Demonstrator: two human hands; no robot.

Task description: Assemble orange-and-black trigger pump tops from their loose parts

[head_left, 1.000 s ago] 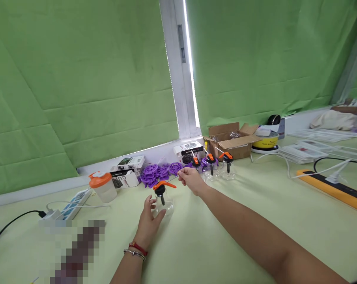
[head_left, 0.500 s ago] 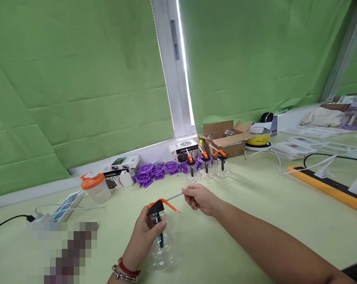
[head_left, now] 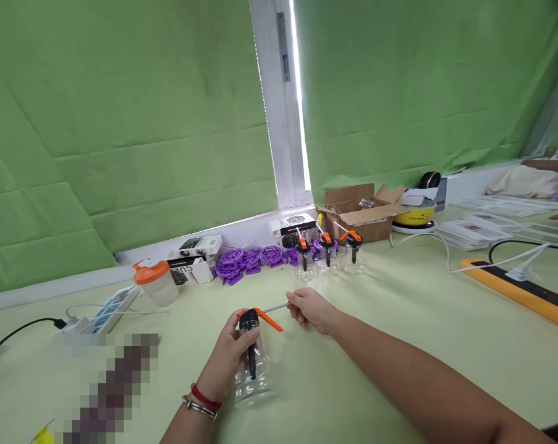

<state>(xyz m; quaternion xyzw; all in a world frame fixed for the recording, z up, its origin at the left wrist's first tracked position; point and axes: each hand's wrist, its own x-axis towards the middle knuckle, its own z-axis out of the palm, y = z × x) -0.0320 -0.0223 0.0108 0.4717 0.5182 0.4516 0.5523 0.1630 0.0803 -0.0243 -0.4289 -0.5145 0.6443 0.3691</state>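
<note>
A clear bottle [head_left: 255, 385] with a black cap and an orange lever is gripped round its neck by my left hand [head_left: 230, 354]. A black tube hangs inside the bottle. My right hand [head_left: 311, 309] pinches the outer end of a thin grey rod [head_left: 275, 307] that runs to the cap beside the lever. Beyond my hands, three similar bottles stand upright: one on the left [head_left: 305, 262], one in the middle [head_left: 327, 256] and one on the right [head_left: 354, 253]. Each has an orange and black top with a thin rod.
Purple plastic parts [head_left: 242, 262] lie along the wall beside printed boxes [head_left: 195, 268]. An orange-lidded cup [head_left: 156, 283] and a power strip [head_left: 116, 310] are at left. An open carton [head_left: 366, 223], a yellow bowl [head_left: 415, 216] and an orange-black power strip [head_left: 519, 293] are at right.
The view has shifted slightly, moving the background to the right. The held bottle appears slightly turned. Both hands keep their holds, and part of another hand shows at the far right edge.
</note>
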